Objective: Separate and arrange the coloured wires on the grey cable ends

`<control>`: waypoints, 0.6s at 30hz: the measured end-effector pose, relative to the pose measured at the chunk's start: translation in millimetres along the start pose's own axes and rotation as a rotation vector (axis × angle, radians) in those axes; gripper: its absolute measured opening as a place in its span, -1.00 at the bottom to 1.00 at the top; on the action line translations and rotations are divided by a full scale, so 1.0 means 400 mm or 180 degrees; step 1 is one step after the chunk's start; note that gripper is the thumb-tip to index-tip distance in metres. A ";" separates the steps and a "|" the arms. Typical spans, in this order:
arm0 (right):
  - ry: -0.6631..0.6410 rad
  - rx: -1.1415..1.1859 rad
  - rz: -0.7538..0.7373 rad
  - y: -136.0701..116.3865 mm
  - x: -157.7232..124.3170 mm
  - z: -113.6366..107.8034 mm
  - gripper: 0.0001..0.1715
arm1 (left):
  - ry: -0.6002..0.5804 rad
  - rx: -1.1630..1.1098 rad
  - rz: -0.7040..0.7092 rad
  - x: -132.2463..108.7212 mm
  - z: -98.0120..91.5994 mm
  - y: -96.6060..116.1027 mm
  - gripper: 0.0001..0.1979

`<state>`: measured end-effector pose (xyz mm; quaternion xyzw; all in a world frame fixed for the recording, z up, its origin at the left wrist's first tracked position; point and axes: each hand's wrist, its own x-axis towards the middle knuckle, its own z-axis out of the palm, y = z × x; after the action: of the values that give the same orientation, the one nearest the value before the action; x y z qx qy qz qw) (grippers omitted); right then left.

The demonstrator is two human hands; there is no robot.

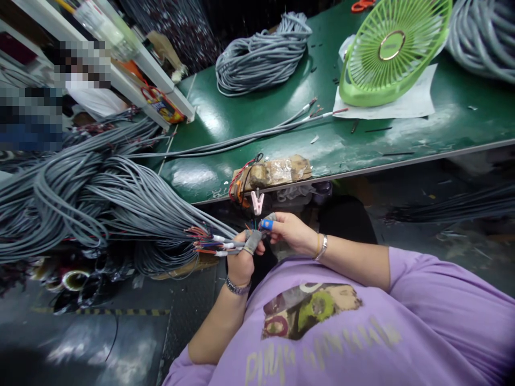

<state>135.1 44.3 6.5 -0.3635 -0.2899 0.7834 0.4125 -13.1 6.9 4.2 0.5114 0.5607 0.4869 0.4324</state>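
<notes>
My left hand [242, 258], with a grey finger cover on the thumb, is closed round the end of a grey cable [225, 228]. Thin coloured wires [254, 224] fan out of that end between my hands. My right hand [284, 229], with grey finger covers and a blue band, pinches at these wires; its fingertips partly hide them. Beside my left hand lie several stripped cable ends [207, 241] with white sleeves and coloured wires. Just beyond my hands, a pink clothes peg [257, 202] hangs at the edge of a wooden block [284, 170].
A large heap of grey cables [76, 182] spreads on the left. On the green table [298, 128] are a coiled cable bundle [261, 56], a green fan [392, 51] on paper, another coil [485, 40] and orange-handled scissors [362, 5]. A person [90, 91] is behind the white post at upper left.
</notes>
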 end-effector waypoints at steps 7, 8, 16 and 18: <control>0.0232 0.0459 0.0101 -0.008 0.031 -0.062 -0.56 | -0.0300 -0.0394 -0.0232 0.012 -0.018 0.034 -0.71; 0.0235 0.0455 0.0101 -0.011 0.039 -0.067 -0.55 | -0.0355 -0.0403 -0.0252 0.016 -0.022 0.041 -0.69; -0.0561 0.0283 -0.0010 -0.040 0.113 -0.035 -0.48 | -0.0839 -0.0381 -0.0540 0.064 -0.017 0.086 -0.70; -0.0615 0.0187 -0.0351 -0.039 0.121 -0.023 -0.44 | -0.0943 -0.0324 -0.0614 0.072 -0.008 0.087 -0.71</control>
<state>130.2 95.1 -3.0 -0.2575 -0.3248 0.7990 0.4356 -13.8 35.4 39.3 0.4989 0.5120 0.3903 0.5802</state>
